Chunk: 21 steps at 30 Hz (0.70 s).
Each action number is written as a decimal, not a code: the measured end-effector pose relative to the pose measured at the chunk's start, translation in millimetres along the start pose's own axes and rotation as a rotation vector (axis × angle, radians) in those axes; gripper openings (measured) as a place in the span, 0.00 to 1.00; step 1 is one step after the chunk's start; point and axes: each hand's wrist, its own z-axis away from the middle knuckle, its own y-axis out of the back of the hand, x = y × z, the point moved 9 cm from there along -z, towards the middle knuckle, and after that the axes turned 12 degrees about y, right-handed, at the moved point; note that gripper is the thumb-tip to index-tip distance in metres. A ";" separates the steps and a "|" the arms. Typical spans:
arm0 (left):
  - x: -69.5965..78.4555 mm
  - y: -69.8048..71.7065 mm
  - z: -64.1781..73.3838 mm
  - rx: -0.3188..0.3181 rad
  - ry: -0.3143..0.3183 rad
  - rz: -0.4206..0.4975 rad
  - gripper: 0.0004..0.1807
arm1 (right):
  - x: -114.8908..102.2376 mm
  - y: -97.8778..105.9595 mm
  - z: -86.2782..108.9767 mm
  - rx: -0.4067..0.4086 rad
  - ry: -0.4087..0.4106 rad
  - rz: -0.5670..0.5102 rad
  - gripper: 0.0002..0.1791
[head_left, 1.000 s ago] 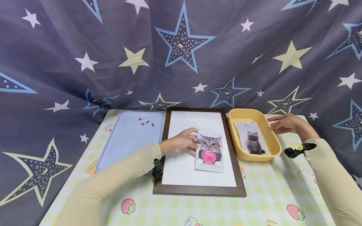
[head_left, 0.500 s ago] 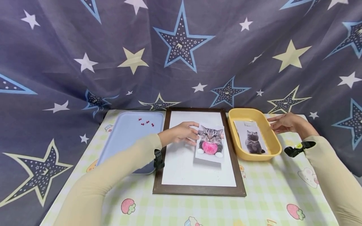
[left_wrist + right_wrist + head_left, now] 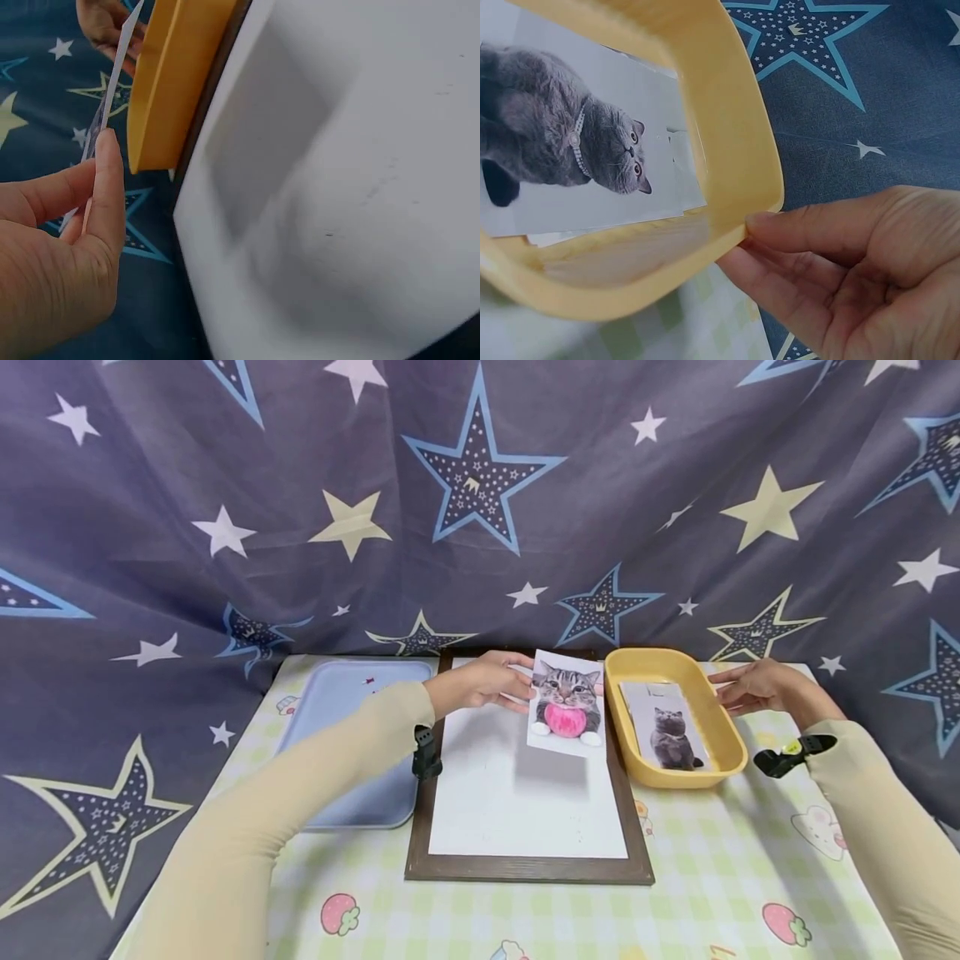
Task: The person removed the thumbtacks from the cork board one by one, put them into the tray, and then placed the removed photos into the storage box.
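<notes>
In my left hand [image 3: 497,682], a photo [image 3: 566,706] of a tabby cat with a pink ball is pinched by its left edge between thumb and fingers. It is held above the white board [image 3: 517,814] with the brown frame and casts a shadow there. Edge-on, the same photo [image 3: 118,71] appears in the left wrist view. My right hand [image 3: 765,689] holds the rim of a yellow basin [image 3: 726,714] at its right side, thumb on top and fingers below, as the right wrist view shows. Inside the basin lies a photo [image 3: 592,135] of a grey cat, with other sheets beneath.
Left of the board lies a light blue tray [image 3: 363,802], partly covered by my left sleeve. A red pushpin [image 3: 368,681] shows on it. A green checked cloth [image 3: 465,927] covers the table, and a dark star-patterned curtain [image 3: 300,443] hangs behind.
My left hand has lifted the tabby cat photo off the board and moved it up and slightly right, away from its shadow. My right hand has stayed at the basin.
</notes>
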 end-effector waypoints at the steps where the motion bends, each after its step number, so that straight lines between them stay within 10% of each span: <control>1: 3.6 -1.1 0.4 0.007 0.001 -0.004 0.34 | 0.2 0.6 0.2 0.002 0.001 -0.002 0.36; 21: 48.5 -59.2 -34.9 -0.005 0.000 0.099 0.35 | 1.4 1.6 -0.6 0.023 0.017 -0.001 0.36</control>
